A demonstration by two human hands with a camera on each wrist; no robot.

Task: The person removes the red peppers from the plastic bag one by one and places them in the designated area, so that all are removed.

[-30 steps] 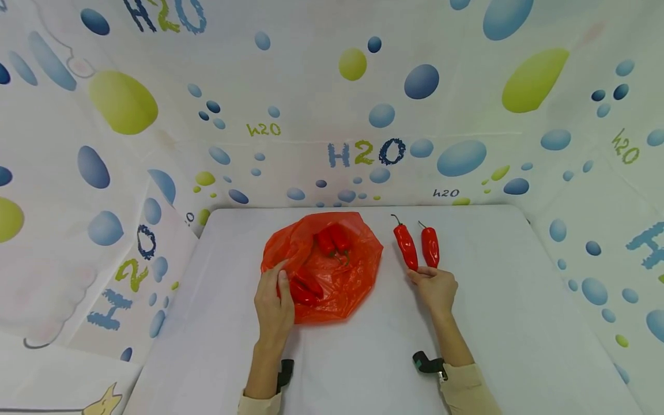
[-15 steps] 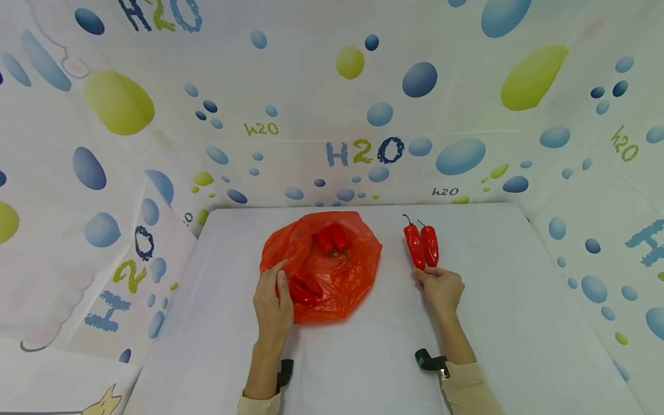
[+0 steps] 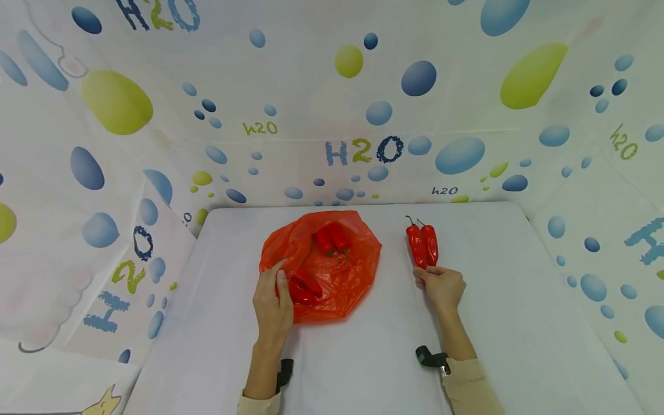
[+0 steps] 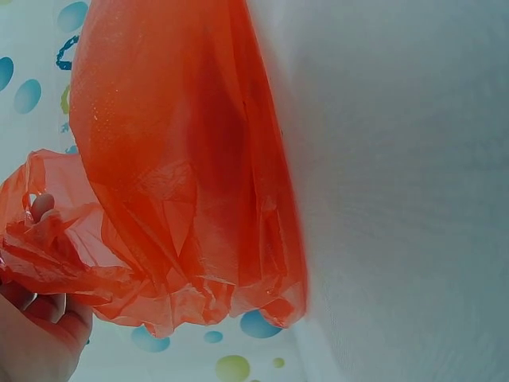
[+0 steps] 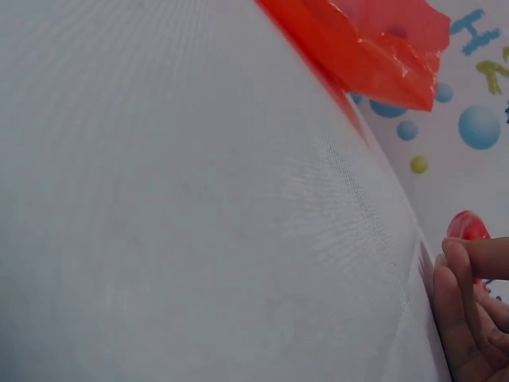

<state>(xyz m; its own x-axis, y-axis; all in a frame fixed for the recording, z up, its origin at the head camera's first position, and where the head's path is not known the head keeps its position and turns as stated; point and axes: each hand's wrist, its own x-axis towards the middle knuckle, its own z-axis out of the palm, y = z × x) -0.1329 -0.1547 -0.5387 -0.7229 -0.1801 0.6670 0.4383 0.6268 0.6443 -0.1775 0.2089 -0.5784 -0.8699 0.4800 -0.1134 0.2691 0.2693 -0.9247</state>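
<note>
An open red plastic bag (image 3: pixel 358 288) lies on the table, its left rim gripped between the fingers and thumb of my left hand (image 3: pixel 275 302). Inside it, two red chili peppers (image 3: pixel 338 237) with green stems lie at the back, and more red peppers (image 3: pixel 305 291) at the front left. To the right of the bag my right hand (image 3: pixel 443 289) pinches the lower tip of a long red chili pepper (image 3: pixel 415 243). Its stem points away from me. Right beside it lies another red pepper (image 3: pixel 430 242). In the left wrist view a fingertip (image 4: pixel 42 205) shows among the film (image 4: pixel 159 143).
The white table (image 3: pixel 358 369) ends at the back against a white backdrop (image 3: pixel 306 75) printed with blue and green spots. Dark wrist cameras (image 3: pixel 430 357) are strapped to both forearms. Beige sleeves (image 3: pixel 469 383) cover the arms near the front.
My right hand has shifted a little to the right with its pepper, bringing it up against the other pepper. The left hand keeps its hold on the bag.
</note>
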